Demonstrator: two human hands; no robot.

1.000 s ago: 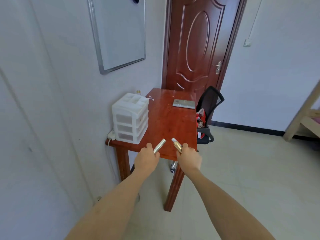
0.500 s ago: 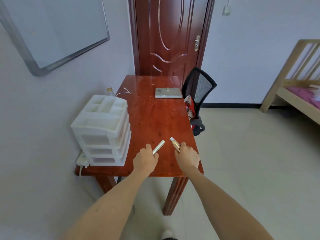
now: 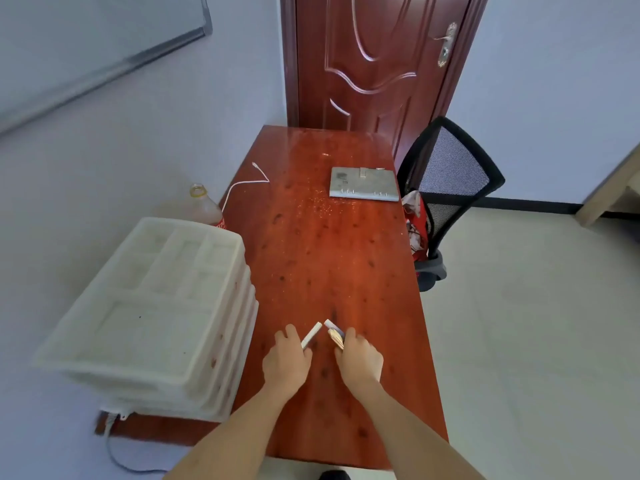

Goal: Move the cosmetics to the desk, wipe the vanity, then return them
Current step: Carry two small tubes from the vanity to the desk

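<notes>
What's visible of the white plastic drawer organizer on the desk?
The white translucent plastic drawer organizer stands upright on the red-brown wooden desk, at its near left corner by the wall. Its top is a tray split into open compartments that look empty; stacked drawers sit below, fronts facing right. Neither hand touches it.

In my view: glossy reddish-brown wooden desk (image 3: 332,271) with dark knot spots, translucent white plastic drawer organiser (image 3: 156,313), silver-grey flat device (image 3: 363,184), black mesh office chair (image 3: 450,174), white cable (image 3: 242,185), dark red panelled door (image 3: 374,64).
</notes>
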